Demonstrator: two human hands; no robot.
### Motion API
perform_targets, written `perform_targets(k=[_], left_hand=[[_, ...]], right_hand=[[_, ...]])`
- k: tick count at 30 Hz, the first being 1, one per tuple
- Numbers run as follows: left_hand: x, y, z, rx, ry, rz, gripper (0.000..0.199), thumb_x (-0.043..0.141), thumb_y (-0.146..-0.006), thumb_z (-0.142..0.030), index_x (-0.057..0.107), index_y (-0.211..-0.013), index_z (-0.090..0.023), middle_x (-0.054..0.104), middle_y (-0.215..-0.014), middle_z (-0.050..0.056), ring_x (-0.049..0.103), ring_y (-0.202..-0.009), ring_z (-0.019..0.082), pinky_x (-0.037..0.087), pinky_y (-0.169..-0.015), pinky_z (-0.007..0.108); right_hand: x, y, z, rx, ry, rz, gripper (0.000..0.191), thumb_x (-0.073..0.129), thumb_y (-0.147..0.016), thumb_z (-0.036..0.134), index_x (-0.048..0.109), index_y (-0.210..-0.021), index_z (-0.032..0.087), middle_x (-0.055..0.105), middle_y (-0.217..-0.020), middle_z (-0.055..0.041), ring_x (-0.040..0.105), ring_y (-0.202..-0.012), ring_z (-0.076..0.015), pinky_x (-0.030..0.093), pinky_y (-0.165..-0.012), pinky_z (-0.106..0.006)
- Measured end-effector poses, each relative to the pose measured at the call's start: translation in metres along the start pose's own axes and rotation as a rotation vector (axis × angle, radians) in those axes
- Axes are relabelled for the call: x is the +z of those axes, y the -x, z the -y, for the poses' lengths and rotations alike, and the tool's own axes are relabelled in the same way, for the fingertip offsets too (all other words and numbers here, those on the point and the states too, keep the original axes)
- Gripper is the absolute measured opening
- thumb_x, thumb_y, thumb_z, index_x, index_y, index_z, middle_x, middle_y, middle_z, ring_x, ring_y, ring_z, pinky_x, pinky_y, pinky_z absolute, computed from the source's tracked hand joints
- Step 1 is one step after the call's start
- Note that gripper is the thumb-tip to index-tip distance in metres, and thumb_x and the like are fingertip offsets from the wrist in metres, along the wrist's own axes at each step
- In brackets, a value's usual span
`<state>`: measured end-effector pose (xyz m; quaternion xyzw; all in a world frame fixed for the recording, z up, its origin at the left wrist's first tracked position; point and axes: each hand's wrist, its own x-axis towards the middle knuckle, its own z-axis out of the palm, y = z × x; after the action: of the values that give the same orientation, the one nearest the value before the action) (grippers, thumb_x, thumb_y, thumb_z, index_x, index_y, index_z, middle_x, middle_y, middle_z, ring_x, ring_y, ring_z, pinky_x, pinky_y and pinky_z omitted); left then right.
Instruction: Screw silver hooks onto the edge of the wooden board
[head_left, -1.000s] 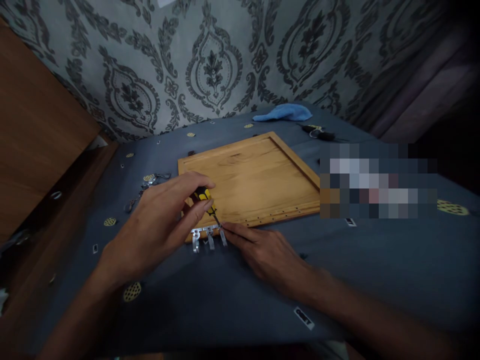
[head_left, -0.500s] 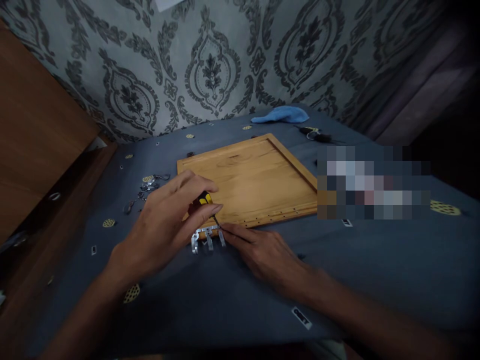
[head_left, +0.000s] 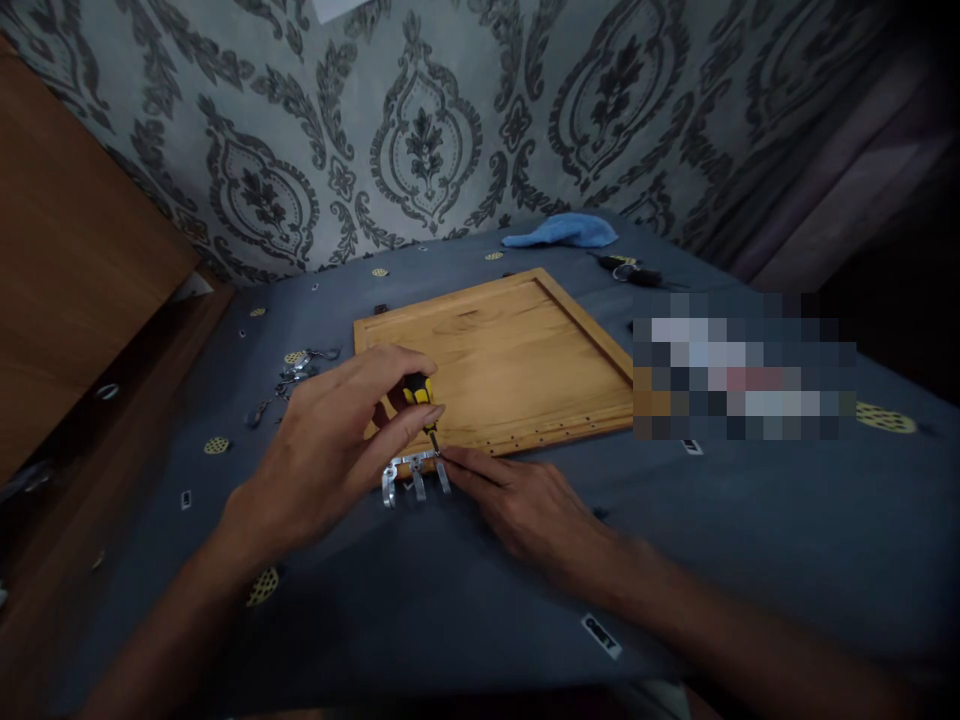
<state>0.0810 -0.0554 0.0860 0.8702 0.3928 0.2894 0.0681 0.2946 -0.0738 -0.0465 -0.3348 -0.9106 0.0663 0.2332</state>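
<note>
My left hand (head_left: 330,430) grips a small screwdriver (head_left: 418,392) with a black and yellow handle, its shaft pointing down at the near edge of a framed wooden board (head_left: 495,350). The tip meets the rightmost of three silver metal hooks (head_left: 442,476) lined up along that edge. At the same hook, my right hand (head_left: 532,500) is closed, thumb and forefinger pinching beside the screwdriver tip. Any screw between those fingertips is too small to make out. Small dark holes run along the edge to the right of the hooks.
Loose metal hooks (head_left: 296,370) lie on the dark bedsheet (head_left: 712,560) left of the board. Beyond the board are a blue cloth (head_left: 562,231) and a dark tool (head_left: 630,271), partly unclear. A pixelated patch hides something at right. Wooden furniture (head_left: 82,260) stands at left.
The fingers of my left hand have shifted slightly around the screwdriver, and more of its black and yellow handle shows. My right hand and the board stay in place.
</note>
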Motion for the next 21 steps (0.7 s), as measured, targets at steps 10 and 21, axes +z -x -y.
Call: perform_targets(k=[10, 21], left_hand=[[-0.007, 0.001, 0.003, -0.008, 0.021, 0.028, 0.022, 0.062, -0.101, -0.024, 0.066, -0.12, -0.017, 0.075, -0.101, 0.004, 0.073, -0.081, 0.015, 0.057, -0.072, 0.022], [0.004, 0.0, 0.003, 0.129, -0.125, -0.026, 0.02, 0.059, -0.103, -0.021, 0.064, -0.122, -0.016, 0.074, -0.102, 0.005, 0.07, -0.079, 0.013, 0.058, -0.075, 0.023]], right_hand=[[0.005, 0.002, -0.002, -0.024, 0.026, -0.014, 0.058, 0.051, -0.085, -0.006, 0.065, -0.137, 0.013, 0.071, -0.136, -0.015, 0.078, -0.097, -0.0245, 0.065, -0.076, -0.034], [0.001, 0.001, 0.001, 0.005, -0.006, -0.001, 0.057, 0.051, -0.085, -0.006, 0.065, -0.136, 0.012, 0.072, -0.135, -0.0156, 0.079, -0.097, -0.0265, 0.067, -0.078, -0.037]])
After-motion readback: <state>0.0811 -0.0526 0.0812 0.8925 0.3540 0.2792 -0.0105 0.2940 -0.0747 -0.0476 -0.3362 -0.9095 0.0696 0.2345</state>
